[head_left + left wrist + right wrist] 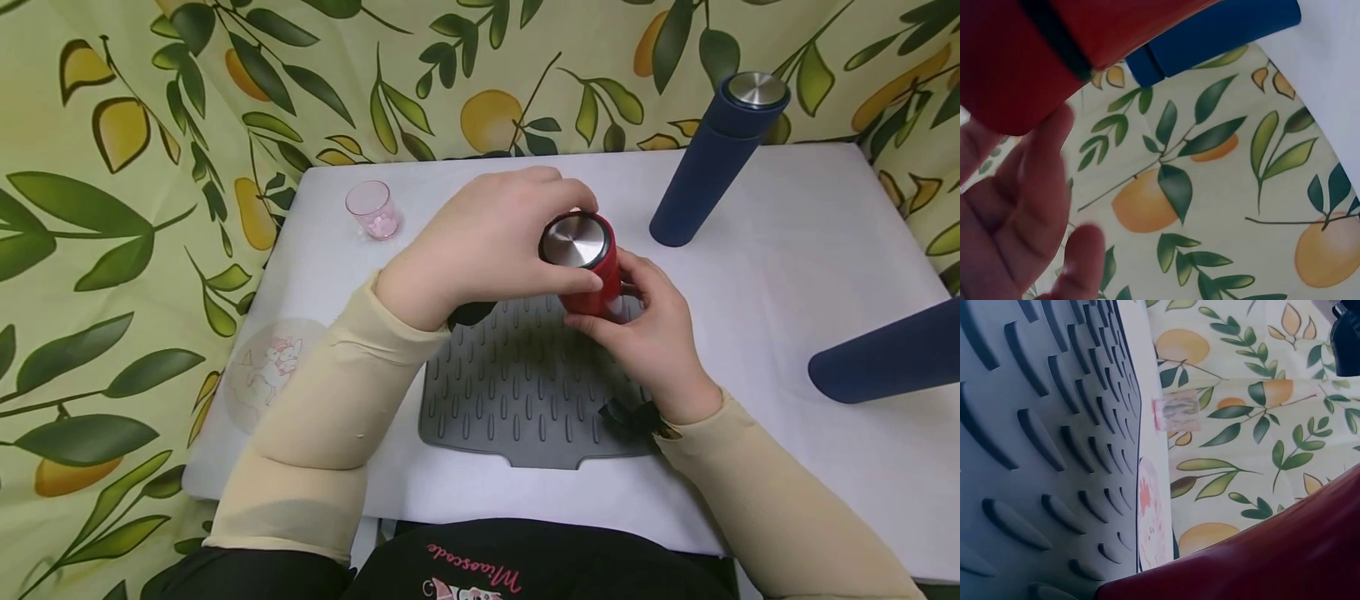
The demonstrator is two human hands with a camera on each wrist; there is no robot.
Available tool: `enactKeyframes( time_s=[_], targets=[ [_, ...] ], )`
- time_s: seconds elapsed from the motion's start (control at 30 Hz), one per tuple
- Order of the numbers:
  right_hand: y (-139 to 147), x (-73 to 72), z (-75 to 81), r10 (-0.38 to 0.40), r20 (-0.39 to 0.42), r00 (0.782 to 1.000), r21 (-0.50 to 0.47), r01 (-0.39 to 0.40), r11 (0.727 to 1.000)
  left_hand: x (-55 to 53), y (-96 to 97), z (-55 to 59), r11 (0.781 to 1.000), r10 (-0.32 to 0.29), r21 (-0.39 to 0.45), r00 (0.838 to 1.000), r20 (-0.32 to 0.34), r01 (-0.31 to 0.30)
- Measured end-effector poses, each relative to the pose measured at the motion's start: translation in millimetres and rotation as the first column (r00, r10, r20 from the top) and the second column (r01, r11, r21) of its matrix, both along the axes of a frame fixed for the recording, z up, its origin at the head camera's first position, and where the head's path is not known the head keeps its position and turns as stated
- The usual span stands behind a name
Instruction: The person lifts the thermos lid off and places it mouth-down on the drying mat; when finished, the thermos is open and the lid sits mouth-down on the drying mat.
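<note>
A red thermos [592, 292] with a brushed-steel lid top stands over the grey ridged mat [525, 392] in the head view. My left hand [502, 237] reaches across and grips the lid, thumb on the near side and fingers round the far side. Lower down, my right hand [656, 333] holds the thermos body from the right. In the left wrist view, the left fingers [1047, 156] lie at the lid end of the red thermos [1116, 31], above a dark ring. Its red side [1260, 556] fills the lower right of the right wrist view.
A dark blue thermos [701, 175] with a steel top stands at the back right, and another blue thermos [892, 350] is cut off by the right edge. Back left stands a pink clear cup [372, 212]. A round coaster [270, 367] with a printed figure lies beside the left sleeve.
</note>
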State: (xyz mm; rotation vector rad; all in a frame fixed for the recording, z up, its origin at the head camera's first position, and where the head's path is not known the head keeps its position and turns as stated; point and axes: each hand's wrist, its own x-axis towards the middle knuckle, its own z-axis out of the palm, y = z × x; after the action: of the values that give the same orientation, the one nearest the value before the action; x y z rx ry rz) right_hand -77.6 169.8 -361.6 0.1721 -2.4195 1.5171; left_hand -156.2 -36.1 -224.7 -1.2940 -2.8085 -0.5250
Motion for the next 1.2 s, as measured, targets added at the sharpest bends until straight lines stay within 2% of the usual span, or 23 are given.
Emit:
enactKeyframes(
  time_s=[0.1, 0.17, 0.23, 0.3, 0.4, 0.5, 0.6, 0.67, 0.83, 0.93, 1.0, 1.07, 1.2],
  targets=[
    [0, 0.0, -0.5, -0.011, -0.011, 1.0, -0.014, 0.011, 1.0, 0.8, 3.2, -2.1, 1.0, 0.027, 0.014, 0.998, -0.051, -0.026],
    [0, 0.0, -0.1, -0.015, -0.02, 1.0, -0.027, 0.015, 1.0, 0.5, 3.6, -2.7, 0.999, 0.018, 0.034, 0.997, -0.076, -0.015],
    [1, 0.1, 0.9, -0.019, -0.028, 0.999, -0.032, 0.018, 0.999, -0.2, 2.4, -2.4, 0.997, -0.036, 0.067, 0.997, -0.065, 0.04],
    [1, 0.5, 2.0, -0.02, -0.031, 0.999, -0.029, 0.019, 0.999, -1.1, -0.2, -0.5, 0.989, -0.114, 0.096, 0.993, -0.016, 0.115],
    [1, 1.3, 3.2, -0.014, -0.034, 0.999, -0.022, 0.014, 1.0, -2.0, -3.6, 3.7, 0.968, -0.235, 0.111, 0.97, 0.067, 0.227],
    [1, 2.0, 3.1, -0.007, -0.031, 1.0, -0.015, 0.006, 1.0, -2.0, -5.3, 7.4, 0.957, -0.286, 0.083, 0.953, 0.104, 0.279],
    [1, 2.5, 1.5, 0.001, -0.025, 1.0, -0.01, -0.001, 1.0, -2.5, -4.9, 8.1, 0.956, -0.293, 0.059, 0.952, 0.089, 0.289],
    [0, 2.2, 0.6, 0.006, -0.022, 1.0, -0.008, -0.006, 1.0, -3.1, -4.3, 7.5, 0.959, -0.283, 0.049, 0.957, 0.062, 0.28],
    [0, 1.9, 0.3, 0.019, -0.044, 0.999, -0.007, -0.019, 1.0, -1.6, -3.1, 4.7, 0.979, -0.196, 0.045, 0.98, -0.023, 0.197],
    [1, 1.1, 1.1, 0.034, -0.062, 0.998, -0.02, -0.035, 0.999, -1.0, -2.1, 4.7, 0.984, -0.161, 0.066, 0.986, -0.048, 0.164],
    [1, 0.7, 0.4, 0.043, -0.068, 0.997, -0.034, -0.045, 0.998, -1.2, -2.6, 4.8, 0.98, -0.177, 0.084, 0.983, -0.042, 0.18],
    [1, 0.4, -1.6, 0.05, -0.075, 0.996, -0.049, -0.054, 0.997, -1.6, -4.5, 5.2, 0.971, -0.217, 0.099, 0.976, -0.004, 0.216],
    [2, 1.7, -7.5, 0.068, -0.107, 0.992, -0.07, -0.075, 0.995, -0.6, -9.8, 5.2, 0.951, -0.305, 0.093, 0.947, 0.102, 0.296]
  ],
)
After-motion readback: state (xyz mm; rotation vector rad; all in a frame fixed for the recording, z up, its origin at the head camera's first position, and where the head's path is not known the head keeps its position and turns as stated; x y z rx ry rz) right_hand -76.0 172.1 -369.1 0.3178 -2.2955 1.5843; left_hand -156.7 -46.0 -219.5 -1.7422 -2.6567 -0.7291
